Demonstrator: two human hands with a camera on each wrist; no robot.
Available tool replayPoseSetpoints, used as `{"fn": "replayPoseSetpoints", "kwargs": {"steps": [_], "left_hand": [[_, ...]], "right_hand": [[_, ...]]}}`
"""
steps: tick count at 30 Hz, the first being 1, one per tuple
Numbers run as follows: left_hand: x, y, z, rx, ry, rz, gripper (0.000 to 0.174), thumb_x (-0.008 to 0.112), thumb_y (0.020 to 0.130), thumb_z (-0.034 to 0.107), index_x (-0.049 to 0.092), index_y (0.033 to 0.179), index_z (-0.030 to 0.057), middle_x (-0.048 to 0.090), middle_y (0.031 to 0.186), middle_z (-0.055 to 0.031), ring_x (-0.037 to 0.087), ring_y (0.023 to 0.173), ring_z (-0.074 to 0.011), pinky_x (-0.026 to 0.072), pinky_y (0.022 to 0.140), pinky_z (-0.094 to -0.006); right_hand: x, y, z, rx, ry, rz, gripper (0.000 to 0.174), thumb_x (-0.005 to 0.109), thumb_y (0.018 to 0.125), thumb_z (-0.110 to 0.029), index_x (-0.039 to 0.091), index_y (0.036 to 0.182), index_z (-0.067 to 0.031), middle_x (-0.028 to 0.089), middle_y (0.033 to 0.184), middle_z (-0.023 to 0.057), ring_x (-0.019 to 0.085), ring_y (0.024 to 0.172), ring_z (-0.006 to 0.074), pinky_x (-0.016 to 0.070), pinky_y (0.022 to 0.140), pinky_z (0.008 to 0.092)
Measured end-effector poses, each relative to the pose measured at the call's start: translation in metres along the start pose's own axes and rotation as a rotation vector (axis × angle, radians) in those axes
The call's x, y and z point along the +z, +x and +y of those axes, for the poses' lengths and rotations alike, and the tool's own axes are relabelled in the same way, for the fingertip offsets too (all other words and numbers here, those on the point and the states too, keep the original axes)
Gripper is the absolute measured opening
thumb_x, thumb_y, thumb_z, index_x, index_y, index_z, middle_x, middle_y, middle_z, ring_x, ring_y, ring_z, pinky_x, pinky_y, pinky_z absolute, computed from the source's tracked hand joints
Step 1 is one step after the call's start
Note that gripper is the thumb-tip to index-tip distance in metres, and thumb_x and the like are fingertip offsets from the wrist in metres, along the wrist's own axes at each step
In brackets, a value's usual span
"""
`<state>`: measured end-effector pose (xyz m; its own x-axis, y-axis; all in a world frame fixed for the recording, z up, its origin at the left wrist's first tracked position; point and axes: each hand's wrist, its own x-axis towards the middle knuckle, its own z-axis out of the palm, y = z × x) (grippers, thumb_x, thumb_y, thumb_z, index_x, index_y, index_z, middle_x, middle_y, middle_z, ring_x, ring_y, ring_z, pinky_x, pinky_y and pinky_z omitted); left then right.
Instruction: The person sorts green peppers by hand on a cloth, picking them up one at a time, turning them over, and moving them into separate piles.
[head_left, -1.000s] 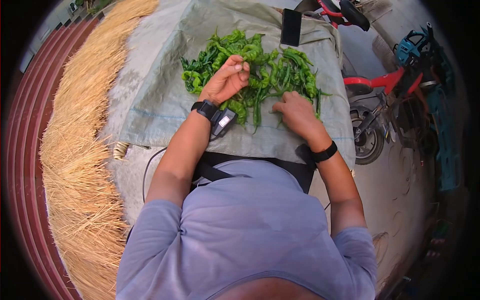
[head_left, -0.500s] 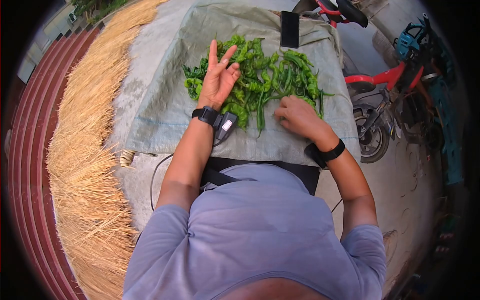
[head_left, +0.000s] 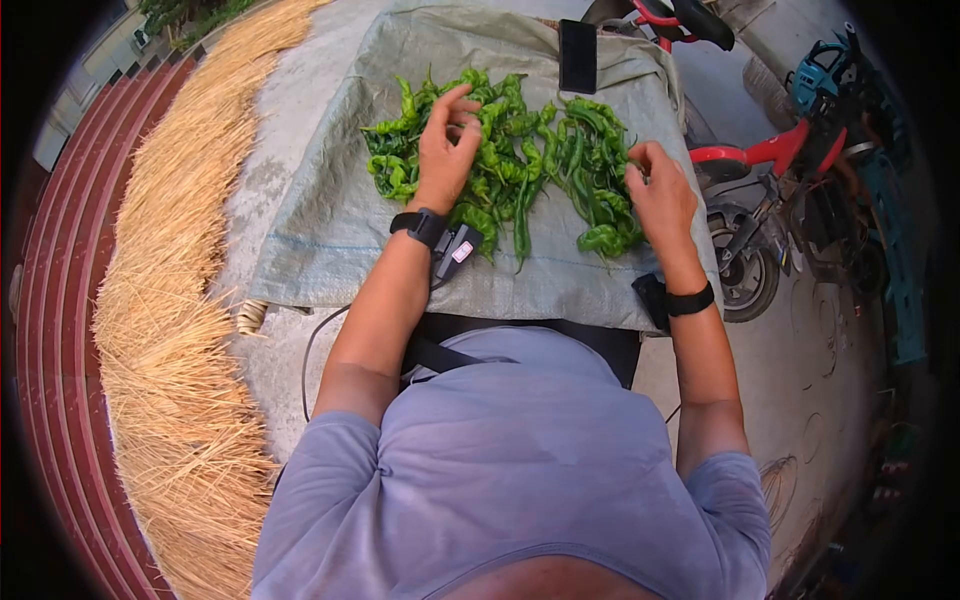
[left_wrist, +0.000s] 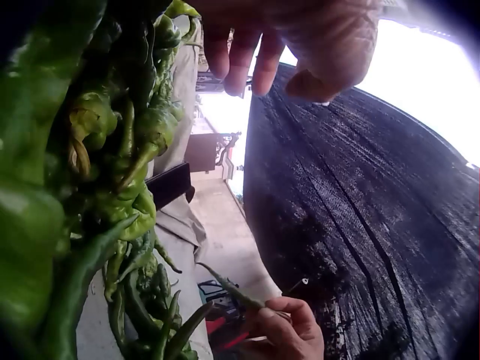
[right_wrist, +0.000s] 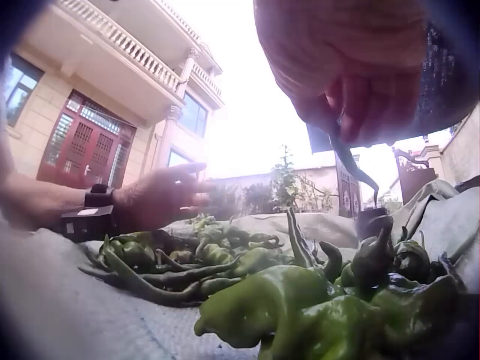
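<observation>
Green peppers lie in two heaps on a pale woven sheet [head_left: 330,240], a left heap [head_left: 510,130] and a smaller right heap [head_left: 605,205]. My left hand [head_left: 448,150] hovers over the left heap, its fingers loosely bent and holding nothing; in the left wrist view those fingers [left_wrist: 240,64] hang beside the peppers. At the right heap's outer edge is my right hand [head_left: 665,200]. It pinches a thin green pepper [left_wrist: 232,291] between thumb and fingers, raised above the heap; in the right wrist view the pepper's curved end [right_wrist: 352,169] points down.
A black phone [head_left: 578,57] lies at the sheet's far edge. Straw [head_left: 180,380] is spread along the ground to the left. To the right stands a red electric bike [head_left: 760,160], with a teal tool [head_left: 820,80] behind it. A cable [head_left: 306,370] runs from my left wrist.
My right hand has moved right from the heaps' near middle to the right heap's outer side, now holding up a pepper. My left hand has turned over, its stretched fingers bending.
</observation>
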<state>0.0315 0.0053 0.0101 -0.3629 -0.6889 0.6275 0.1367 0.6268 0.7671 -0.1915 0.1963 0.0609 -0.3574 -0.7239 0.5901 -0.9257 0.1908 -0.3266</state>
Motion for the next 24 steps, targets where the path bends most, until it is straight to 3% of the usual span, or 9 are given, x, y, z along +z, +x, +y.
{"fn": "replayPoseSetpoints", "kwargs": {"steps": [1, 4, 5, 8, 13, 19, 21, 24], "left_hand": [[0.000, 0.000, 0.001, 0.078, 0.215, -0.102, 0.049, 0.062, 0.090, 0.016, 0.051, 0.138, 0.0201, 0.058, 0.132, -0.0082, 0.058, 0.114, -0.0255, 0.0460, 0.094, -0.0429], [0.013, -0.005, -0.009, 0.290, 0.514, -0.354, 0.040, 0.070, 0.086, 0.026, 0.064, 0.125, 0.0229, 0.060, 0.129, -0.0004, 0.046, 0.131, -0.0270, 0.0319, 0.107, -0.0491], [0.017, -0.008, -0.014, 0.220, 0.486, -0.420, 0.043, 0.074, 0.079, 0.030, 0.065, 0.121, 0.0287, 0.062, 0.124, 0.0016, 0.039, 0.136, -0.0284, 0.0247, 0.109, -0.0504], [0.017, -0.008, -0.013, 0.243, 0.779, -0.595, 0.044, 0.074, 0.079, 0.031, 0.065, 0.122, 0.0289, 0.061, 0.127, 0.0005, 0.040, 0.135, -0.0282, 0.0268, 0.108, -0.0512], [0.015, -0.007, -0.011, 0.098, 0.599, -0.542, 0.058, 0.072, 0.066, 0.009, 0.061, 0.121, 0.0214, 0.068, 0.107, 0.0007, 0.041, 0.134, -0.0310, 0.0373, 0.105, -0.0456], [0.013, -0.010, -0.016, 0.087, 0.522, -0.442, 0.051, 0.074, 0.067, 0.009, 0.064, 0.116, 0.0163, 0.068, 0.108, -0.0032, 0.047, 0.127, -0.0279, 0.0410, 0.102, -0.0417], [0.014, -0.012, -0.017, -0.051, 0.337, -0.335, 0.049, 0.072, 0.068, 0.008, 0.064, 0.116, 0.0136, 0.067, 0.108, -0.0063, 0.051, 0.121, -0.0273, 0.0435, 0.099, -0.0386], [0.014, -0.008, -0.016, -0.144, 0.093, -0.164, 0.043, 0.069, 0.074, 0.008, 0.061, 0.117, 0.0056, 0.065, 0.105, -0.0094, 0.057, 0.105, -0.0206, 0.0449, 0.093, -0.0311]], "right_hand": [[0.004, -0.004, 0.004, -0.059, -0.162, -0.092, 0.021, 0.068, 0.082, -0.015, 0.062, 0.102, -0.0099, 0.064, 0.092, 0.0061, 0.061, 0.091, 0.0273, 0.0488, 0.077, 0.0404], [0.019, -0.012, -0.010, -0.238, 0.002, -0.069, 0.023, 0.067, 0.079, -0.014, 0.062, 0.101, -0.0094, 0.063, 0.100, 0.0079, 0.056, 0.102, 0.0311, 0.0468, 0.083, 0.0446], [0.021, -0.011, -0.018, -0.304, 0.005, -0.087, 0.021, 0.066, 0.080, -0.015, 0.062, 0.100, -0.0092, 0.062, 0.100, 0.0099, 0.058, 0.099, 0.0315, 0.0475, 0.081, 0.0441], [0.034, -0.011, -0.035, -0.255, 0.076, -0.346, 0.019, 0.064, 0.082, -0.015, 0.061, 0.100, -0.0083, 0.062, 0.101, 0.0118, 0.060, 0.098, 0.0332, 0.0477, 0.080, 0.0452], [0.085, 0.002, -0.031, -0.189, 0.196, -0.476, 0.022, 0.059, 0.085, -0.010, 0.049, 0.105, -0.0059, 0.062, 0.100, 0.0152, 0.062, 0.096, 0.0386, 0.0476, 0.077, 0.0498], [0.099, -0.003, -0.024, -0.154, 0.057, -0.553, 0.023, 0.058, 0.082, -0.006, 0.049, 0.103, -0.0071, 0.062, 0.101, 0.0141, 0.062, 0.096, 0.0377, 0.0467, 0.076, 0.0489], [0.084, -0.005, -0.023, -0.158, 0.062, -0.590, 0.027, 0.061, 0.079, -0.007, 0.050, 0.103, -0.0088, 0.061, 0.100, 0.0120, 0.061, 0.096, 0.0356, 0.0466, 0.077, 0.0453], [0.055, -0.005, -0.032, -0.186, 0.092, -0.427, 0.023, 0.062, 0.080, -0.011, 0.055, 0.103, -0.0115, 0.061, 0.096, 0.0115, 0.062, 0.094, 0.0347, 0.0469, 0.073, 0.0458]]}}
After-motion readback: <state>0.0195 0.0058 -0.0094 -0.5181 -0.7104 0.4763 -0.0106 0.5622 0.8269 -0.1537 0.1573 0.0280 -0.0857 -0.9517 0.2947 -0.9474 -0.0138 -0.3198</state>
